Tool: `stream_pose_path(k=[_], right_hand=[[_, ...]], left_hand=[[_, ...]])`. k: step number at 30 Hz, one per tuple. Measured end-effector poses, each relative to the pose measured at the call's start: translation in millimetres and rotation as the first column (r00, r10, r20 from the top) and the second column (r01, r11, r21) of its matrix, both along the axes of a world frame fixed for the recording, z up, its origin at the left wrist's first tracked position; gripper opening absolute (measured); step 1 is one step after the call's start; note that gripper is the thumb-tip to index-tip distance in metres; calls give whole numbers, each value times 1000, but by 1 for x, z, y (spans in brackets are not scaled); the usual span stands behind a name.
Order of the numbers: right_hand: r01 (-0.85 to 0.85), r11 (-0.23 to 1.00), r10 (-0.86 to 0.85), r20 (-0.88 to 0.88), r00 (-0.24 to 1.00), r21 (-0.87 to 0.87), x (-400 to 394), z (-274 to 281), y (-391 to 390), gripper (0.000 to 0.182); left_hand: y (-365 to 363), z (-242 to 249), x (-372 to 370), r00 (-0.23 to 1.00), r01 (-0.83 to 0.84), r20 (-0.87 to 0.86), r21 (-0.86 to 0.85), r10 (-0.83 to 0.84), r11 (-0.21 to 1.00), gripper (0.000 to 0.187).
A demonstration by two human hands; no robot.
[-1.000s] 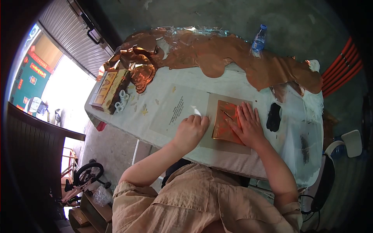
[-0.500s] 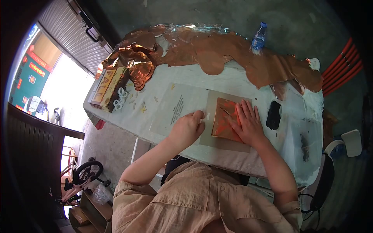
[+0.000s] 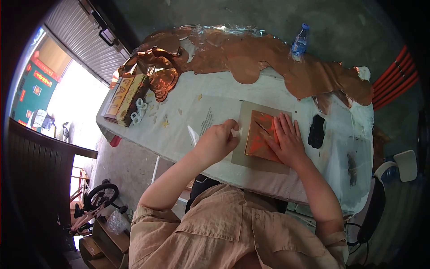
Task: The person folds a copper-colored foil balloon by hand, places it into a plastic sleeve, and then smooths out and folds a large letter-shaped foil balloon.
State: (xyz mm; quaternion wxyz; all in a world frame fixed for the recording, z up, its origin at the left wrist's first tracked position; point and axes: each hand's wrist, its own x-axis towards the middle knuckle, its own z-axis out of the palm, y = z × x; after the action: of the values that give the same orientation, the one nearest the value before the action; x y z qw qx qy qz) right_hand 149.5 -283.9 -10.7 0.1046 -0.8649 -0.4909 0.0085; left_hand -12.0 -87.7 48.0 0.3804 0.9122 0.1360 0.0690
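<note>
Flat on a shiny orange-copper square piece (image 3: pixel 256 144) lies my right hand (image 3: pixel 286 142), its fingers spread over the right side. Under that piece is a larger grey-brown board (image 3: pixel 244 163). Just left of the board, my left hand (image 3: pixel 220 141) is closed, fingers curled together. Something small and pale shows by its fingertips, too small to name. A white edge or fold (image 3: pixel 193 134) shows beside the left wrist. A printed translucent sheet (image 3: pixel 205 112) lies behind the left hand, partly covered by it.
Brown sheet material (image 3: pixel 244 62) covers the table's far side. A stack of packets (image 3: pixel 123 99) and white loops (image 3: pixel 139 111) sit left. A black object (image 3: pixel 317 131) lies right of the right hand. A blue-labelled bottle (image 3: pixel 300 41) stands at the back.
My left hand has shifted slightly to the right, and a white edge now shows beside its wrist. My right hand stays on the orange-copper piece.
</note>
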Motion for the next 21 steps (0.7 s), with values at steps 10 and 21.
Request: stream_pose_path(k=[10,21], right_hand=[[-2,999,2,3,1000,32,2,-6,0,73],[-1,999,1,0,1000,33,2,-6,0,72]], left_hand=[[9,8,0,994,98,-51,29,-97,995,24],[-3,-12,7,999,17,-49,128,-11,992,27]])
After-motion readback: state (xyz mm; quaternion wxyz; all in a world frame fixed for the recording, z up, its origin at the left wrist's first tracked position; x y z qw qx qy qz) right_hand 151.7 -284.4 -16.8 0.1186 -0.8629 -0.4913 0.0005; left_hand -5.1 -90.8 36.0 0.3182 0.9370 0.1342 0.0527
